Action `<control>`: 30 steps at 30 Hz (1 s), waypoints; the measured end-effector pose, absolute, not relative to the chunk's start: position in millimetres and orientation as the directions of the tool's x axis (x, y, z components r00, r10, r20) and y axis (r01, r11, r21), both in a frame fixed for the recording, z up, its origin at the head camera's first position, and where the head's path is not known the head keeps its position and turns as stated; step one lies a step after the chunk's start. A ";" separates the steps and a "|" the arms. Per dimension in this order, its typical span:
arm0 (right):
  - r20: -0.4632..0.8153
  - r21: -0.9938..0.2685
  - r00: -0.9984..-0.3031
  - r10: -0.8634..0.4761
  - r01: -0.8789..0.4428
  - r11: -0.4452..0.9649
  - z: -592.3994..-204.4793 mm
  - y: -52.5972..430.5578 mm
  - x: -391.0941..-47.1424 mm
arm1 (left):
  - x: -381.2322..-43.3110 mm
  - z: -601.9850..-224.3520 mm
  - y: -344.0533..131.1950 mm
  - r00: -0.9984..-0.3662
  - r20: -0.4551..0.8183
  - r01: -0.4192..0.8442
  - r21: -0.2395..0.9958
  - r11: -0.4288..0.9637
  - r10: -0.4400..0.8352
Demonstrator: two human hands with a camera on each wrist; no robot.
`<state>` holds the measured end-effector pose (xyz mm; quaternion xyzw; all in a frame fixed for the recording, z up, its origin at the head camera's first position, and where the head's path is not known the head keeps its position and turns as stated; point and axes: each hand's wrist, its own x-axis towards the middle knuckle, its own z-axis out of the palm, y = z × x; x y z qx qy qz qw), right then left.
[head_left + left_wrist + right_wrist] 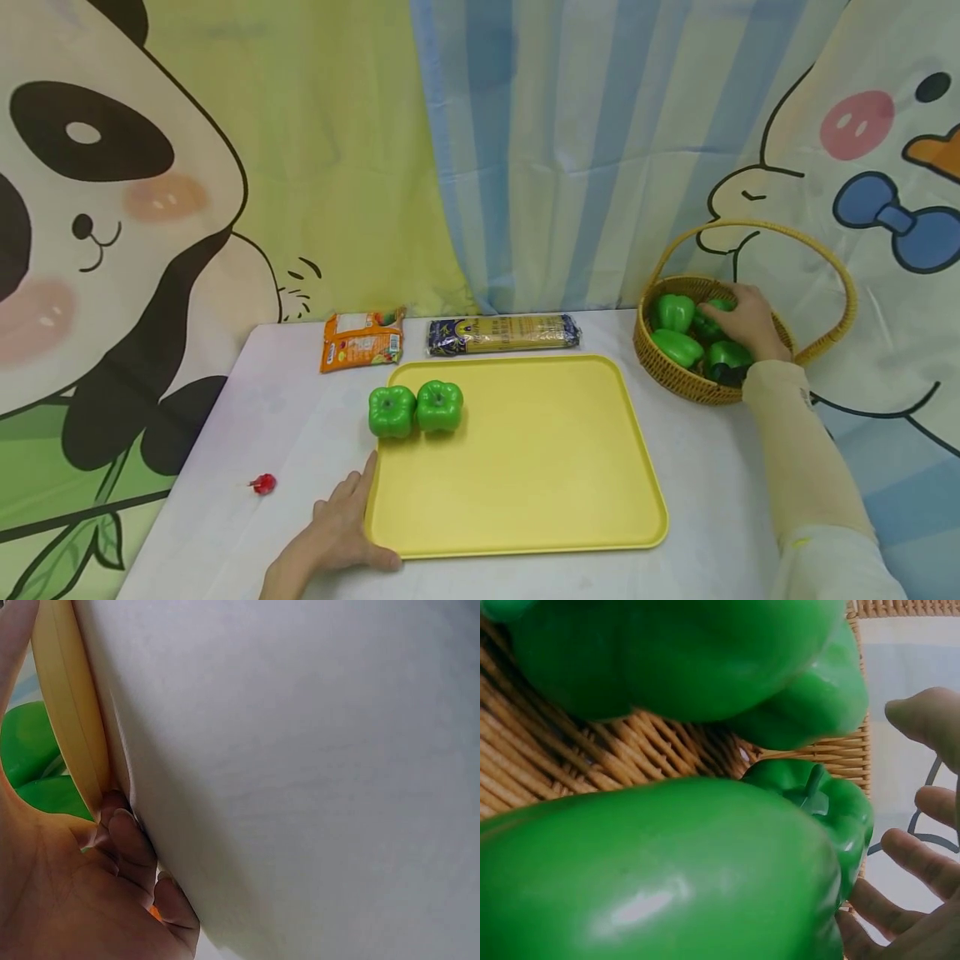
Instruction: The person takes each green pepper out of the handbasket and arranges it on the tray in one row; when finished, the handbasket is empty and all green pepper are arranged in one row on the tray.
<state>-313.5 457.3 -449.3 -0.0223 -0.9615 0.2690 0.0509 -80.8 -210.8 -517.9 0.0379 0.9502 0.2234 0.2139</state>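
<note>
My left hand (335,530) lies along the left rim of a yellow tray (517,467), fingers extended and thumb by the front corner. In the left wrist view its fingertips meet the tray's edge (71,705). Two green bell peppers, one (440,406) beside the other (392,412), sit side by side at the tray's back left; the outer one overlaps the rim. Over at the right, my right hand (742,321) reaches into a wicker basket (682,382) of several green bell peppers. Its spread fingers (922,859) are close to a stemmed pepper (847,817) in the right wrist view.
Behind the tray lie an orange snack packet (362,340) and a long pack of noodles (502,334). A small red thing (263,483) with a thin pale tip is on the white table at left. The basket's tall handle (843,287) leans right. Printed curtains hang behind the table.
</note>
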 end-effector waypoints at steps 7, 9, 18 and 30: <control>0.038 -0.493 -0.998 0.059 0.032 0.869 -452.8 460.0 -314.2 | -81.0 -520.5 -211.4 -0.906 -0.394 -0.031 0.431 0.902 0.157; 0.039 -0.488 -0.998 0.058 0.031 0.872 -454.3 460.2 -314.6 | -81.4 -520.7 -211.5 -0.905 -0.394 -0.029 0.427 0.904 0.157; 0.026 -0.452 -0.998 0.057 0.039 0.891 -461.3 464.3 -315.7 | -80.9 -519.2 -211.5 -0.898 -0.412 -0.046 0.434 0.900 0.153; 0.041 -0.442 -0.999 0.032 0.011 0.897 -462.9 469.3 -318.2 | -82.0 -520.1 -211.1 -0.896 -0.417 -0.053 0.436 0.898 0.150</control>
